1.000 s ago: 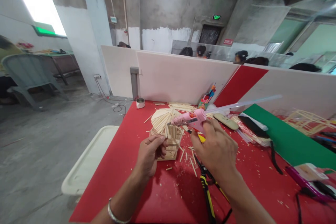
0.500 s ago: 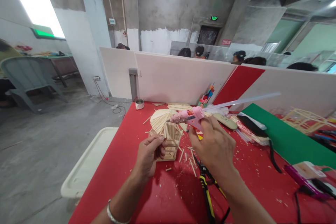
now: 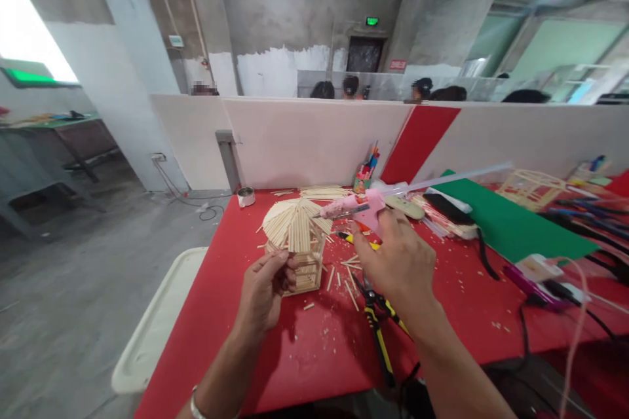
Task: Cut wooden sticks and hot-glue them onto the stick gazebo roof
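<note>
My right hand (image 3: 400, 252) grips a pink hot glue gun (image 3: 368, 209), a long clear glue stick (image 3: 452, 178) jutting from its back. Its nozzle points left, over the right side of the roof on a small house model (image 3: 307, 268) made of thin wooden sticks. The cone-like roof (image 3: 298, 229) is partly covered with sticks in a fan. At the roof's lower front edge, my left hand (image 3: 265, 285) has thumb and fingertips pinched together; what lies between them is too small to make out. Yellow-and-black cutters (image 3: 377, 327) lie below my right hand.
Stick offcuts (image 3: 351, 288) litter the red table (image 3: 295, 366). Behind the model are loose sticks (image 3: 324, 193), a tape roll (image 3: 246, 196) and a pen cup (image 3: 362, 178). To the right lie a green board (image 3: 521, 216), a power strip (image 3: 535, 288) and cables. A white partition (image 3: 314, 144) stands behind.
The view has swung right, so the scene sits further left. The glue gun's nozzle has drawn off rightward from the roof's front. My left hand keeps its pinch at the roof edge.
</note>
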{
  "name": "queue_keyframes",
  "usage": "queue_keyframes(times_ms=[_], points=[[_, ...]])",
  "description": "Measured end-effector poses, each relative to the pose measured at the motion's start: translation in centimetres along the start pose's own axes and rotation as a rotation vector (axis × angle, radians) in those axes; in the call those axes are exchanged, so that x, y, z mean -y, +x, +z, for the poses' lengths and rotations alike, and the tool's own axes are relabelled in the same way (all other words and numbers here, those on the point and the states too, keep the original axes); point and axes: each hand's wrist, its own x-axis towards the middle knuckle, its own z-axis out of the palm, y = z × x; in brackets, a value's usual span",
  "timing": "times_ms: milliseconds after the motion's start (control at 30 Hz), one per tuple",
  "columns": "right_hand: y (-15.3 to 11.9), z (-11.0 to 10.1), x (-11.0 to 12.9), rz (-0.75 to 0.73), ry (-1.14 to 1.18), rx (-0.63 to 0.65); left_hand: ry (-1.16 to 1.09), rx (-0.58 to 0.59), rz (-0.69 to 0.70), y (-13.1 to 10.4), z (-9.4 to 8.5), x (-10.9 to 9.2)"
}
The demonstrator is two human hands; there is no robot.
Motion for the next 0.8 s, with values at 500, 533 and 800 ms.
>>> queue_keyframes(times_ms=[500, 533, 800], points=[[-11.6, 4.1, -16.1, 0.629, -0.021, 0.579, 0.896, 0.368, 0.183, -3.7, 2.1, 8.7], [-11.8, 4.1, -16.2, 0.639, -0.026, 0.584, 1.009, 0.413, 0.293, -3.5, 2.4, 9.3], [-12.4, 3.9, -16.2, 0.637, -0.076, 0.539, 1.577, 0.377, 0.521, -1.5, 3.5, 11.3]])
